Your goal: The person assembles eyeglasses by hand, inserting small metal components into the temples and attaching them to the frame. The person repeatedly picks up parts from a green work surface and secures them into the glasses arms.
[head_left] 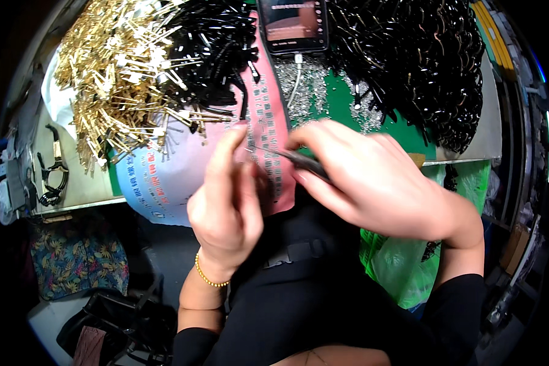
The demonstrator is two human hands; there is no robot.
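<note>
My right hand grips a slim dark-handled screwdriver, its thin metal shaft pointing toward my left hand. The left fingers are curled together with the index fingertip raised; blur hides what they pinch, if anything. Both hands are above a pink-and-blue printed sheet. Beyond the left hand lies a heap of thin gold metal pieces, beside a pile of glossy black strips. Small silver bits, too fine to tell apart, are scattered past the right hand.
A phone with a white cable stands at the back. A large heap of glossy black pieces covers the green mat on the right. Below the table edge hangs a green plastic bag. Floral fabric is at lower left.
</note>
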